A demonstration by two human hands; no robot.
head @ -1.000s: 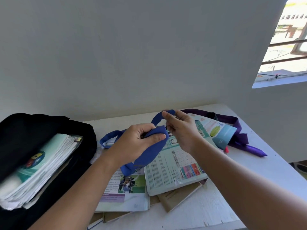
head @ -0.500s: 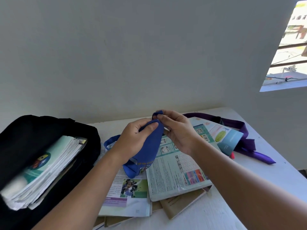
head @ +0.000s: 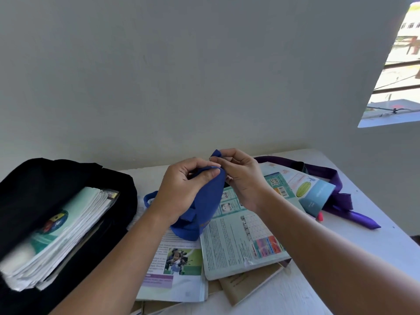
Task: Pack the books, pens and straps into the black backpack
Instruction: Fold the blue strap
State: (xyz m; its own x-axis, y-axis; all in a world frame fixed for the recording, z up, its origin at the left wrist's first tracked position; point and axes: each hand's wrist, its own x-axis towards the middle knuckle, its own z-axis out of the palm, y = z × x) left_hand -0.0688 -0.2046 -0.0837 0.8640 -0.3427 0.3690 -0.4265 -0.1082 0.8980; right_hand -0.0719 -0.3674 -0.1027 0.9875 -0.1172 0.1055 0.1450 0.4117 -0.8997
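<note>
Hands: left hand [head: 181, 189] and right hand [head: 238, 178] meet at the centre of the frame, above the tabletop. The left has thumb and fingers curled round a bunched blue fabric strap [head: 202, 208]; the right pinches the strap's upper end between thumb and fingertips.

Strap in hand: folded into a thick wad that hangs below the left hand, with a loop trailing out to the left, just beside the backpack.

Backpack: open black fabric backpack [head: 68, 178] at the left of the frame, already holding a thick stack of white-paged books with a teal cover [head: 68, 226].

Books not yet packed: loose pile of paperback textbooks [head: 241, 242] at lower centre, on the white tabletop [head: 375, 246].

Second strap: purple fabric strap [head: 336, 201] at the right of the frame, partly under the books.

Pens: a small red tip [head: 320, 217] shows beside the purple strap; it may be a pen, but I cannot tell.

Risks: the wad could spring open if either grip loosens, since the fabric looks stiff. The trailing loop could snag on the backpack's edge or drag a book from the pile. The backpack already looks full, so a loose bundle may not slide in.

Writing: a QR code and barcode show on one teal cover; all printed text is too small to read. No brand can be made out.
</note>
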